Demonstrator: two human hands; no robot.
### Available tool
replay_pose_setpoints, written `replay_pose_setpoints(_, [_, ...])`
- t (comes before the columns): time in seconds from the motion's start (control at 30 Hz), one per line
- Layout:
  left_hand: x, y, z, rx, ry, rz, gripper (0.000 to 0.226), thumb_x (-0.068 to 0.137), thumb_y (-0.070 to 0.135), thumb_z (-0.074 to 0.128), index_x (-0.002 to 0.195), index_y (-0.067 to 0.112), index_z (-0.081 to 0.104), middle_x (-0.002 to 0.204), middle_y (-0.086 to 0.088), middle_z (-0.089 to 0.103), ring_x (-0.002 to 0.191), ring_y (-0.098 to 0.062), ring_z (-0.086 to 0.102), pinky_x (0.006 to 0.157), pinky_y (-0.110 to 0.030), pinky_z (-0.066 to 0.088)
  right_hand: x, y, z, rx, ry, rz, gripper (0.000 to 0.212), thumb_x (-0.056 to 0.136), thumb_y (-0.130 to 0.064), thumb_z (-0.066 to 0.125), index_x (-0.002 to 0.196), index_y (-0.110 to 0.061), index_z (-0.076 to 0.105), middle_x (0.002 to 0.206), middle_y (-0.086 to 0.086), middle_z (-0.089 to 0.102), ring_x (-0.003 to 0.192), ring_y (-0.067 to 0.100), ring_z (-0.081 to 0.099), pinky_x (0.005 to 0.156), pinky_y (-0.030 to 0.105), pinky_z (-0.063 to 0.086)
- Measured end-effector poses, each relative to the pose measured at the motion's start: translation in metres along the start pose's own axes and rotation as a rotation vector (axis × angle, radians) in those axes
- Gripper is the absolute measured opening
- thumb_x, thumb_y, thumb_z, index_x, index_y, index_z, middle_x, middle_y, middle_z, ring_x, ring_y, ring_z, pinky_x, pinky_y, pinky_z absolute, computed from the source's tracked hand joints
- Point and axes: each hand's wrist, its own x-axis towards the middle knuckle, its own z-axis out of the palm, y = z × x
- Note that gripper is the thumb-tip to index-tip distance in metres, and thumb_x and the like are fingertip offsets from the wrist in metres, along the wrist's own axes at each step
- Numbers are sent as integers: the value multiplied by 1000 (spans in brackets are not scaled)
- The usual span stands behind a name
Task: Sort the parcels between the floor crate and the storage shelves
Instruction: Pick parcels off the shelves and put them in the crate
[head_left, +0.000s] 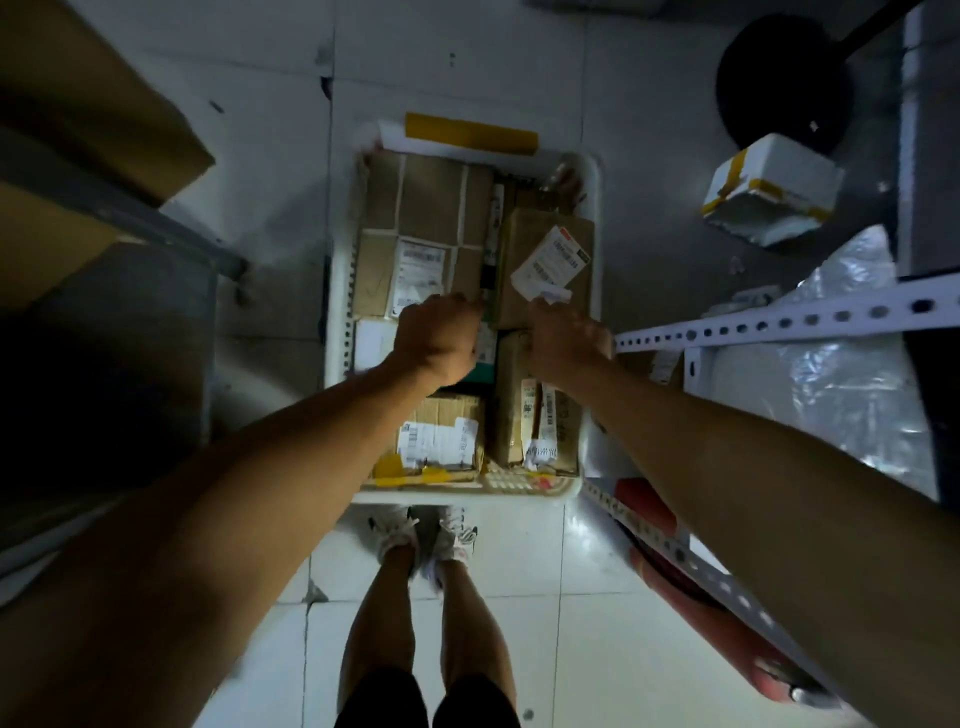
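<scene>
Fingers of both hands curl down out of sight among parcels; what each grips cannot be told. Left hand (439, 338) sits at near edge of large taped carton (423, 234), over dark slim parcel (485, 291). Right hand (566, 340) reaches at near edge of brown box (545, 260) with loose white label. White floor crate (592, 218) stands on tiled floor just beyond person's shoes (423, 535), packed with cardboard parcels. Perforated white shelf rail (779, 327) at right; white foam box (769, 189) far right.

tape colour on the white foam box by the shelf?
Yellow tape on the white foam box, head view.
</scene>
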Motion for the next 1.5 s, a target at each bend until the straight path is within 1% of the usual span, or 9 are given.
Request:
replay_pose_setpoints(0.13, [-105, 20, -58, 152, 6, -43, 52, 89, 11, 64, 138, 25, 55, 127, -9, 61, 115, -33, 61, 87, -43, 50, -89, -40, -43, -112, -10, -156, 29, 95, -15, 59, 123, -10, 55, 120, 14, 61, 112, 35, 61, 72, 33, 40])
replay_pose_setpoints(0.23, [-197, 36, -92, 139, -1, -163, 47, 92, 11, 58, 137, 22, 55, 127, -9, 60, 117, -33, 59, 90, -44, 49, -162, -72, -67, -233, -65, -277, 44, 90, -17, 59, 132, -10, 48, 128, 15, 57, 118, 38, 56, 94, 42, 48])
replay_pose_setpoints(0.4, [-331, 60, -103, 137, 69, -533, 36, 99, 14, 49, 135, 18, 52, 131, -9, 58, 122, -32, 53, 100, -43, 40, -258, -116, -76, -547, -182, -500, 58, 98, -28, 54, 151, -19, 33, 144, 11, 49, 131, 35, 50, 104, 45, 40])
replay_pose_setpoints(0.53, [-425, 70, -86, 47, 92, -826, 44, 94, 10, 54, 137, 21, 51, 138, -7, 54, 129, -31, 49, 99, -42, 40, -310, -150, -72, -705, -157, -754, 44, 99, -25, 53, 141, -18, 44, 138, 10, 54, 126, 33, 53, 101, 46, 44])
replay_pose_setpoints(0.63, [-488, 83, -70, -30, 186, -1032, 53, 91, 2, 51, 139, 24, 52, 129, -6, 58, 120, -31, 53, 92, -41, 42, -350, -183, -64, -768, -71, -926, 42, 96, -21, 54, 137, -15, 47, 136, 11, 56, 122, 33, 56, 96, 40, 47])
replay_pose_setpoints(0.8, [-592, 112, -33, -169, 238, -1376, 39, 94, 7, 50, 130, 20, 56, 126, -5, 58, 122, -31, 53, 92, -40, 42, -453, -245, -28, -930, 5, -1304, 46, 92, -16, 59, 136, -15, 46, 135, 12, 56, 122, 33, 58, 95, 42, 48])
replay_pose_setpoints(1.0, [-698, 161, 22, -339, 317, -1708, 43, 93, 7, 57, 134, 19, 54, 135, -7, 54, 130, -30, 48, 100, -42, 41, -592, -280, 42, -1080, -7, -1671, 52, 93, -20, 63, 140, -16, 43, 132, 11, 51, 121, 34, 56, 92, 43, 48])
replay_pose_setpoints(1.33, [-883, 281, 145, -475, 336, -2225, 39, 99, 9, 51, 136, 21, 56, 135, -5, 58, 129, -28, 52, 98, -37, 42, -795, -256, 179, -1195, -27, -2142, 49, 92, -13, 58, 139, -16, 47, 128, 10, 55, 112, 32, 61, 82, 36, 45])
replay_pose_setpoints(1.5, [-928, 327, 190, -594, 366, -2366, 37, 97, 12, 55, 132, 23, 56, 133, -5, 57, 128, -28, 51, 96, -38, 45, -871, -244, 232, -1285, -27, -2271, 45, 93, -16, 60, 137, -19, 50, 131, 9, 54, 115, 32, 60, 83, 36, 45])
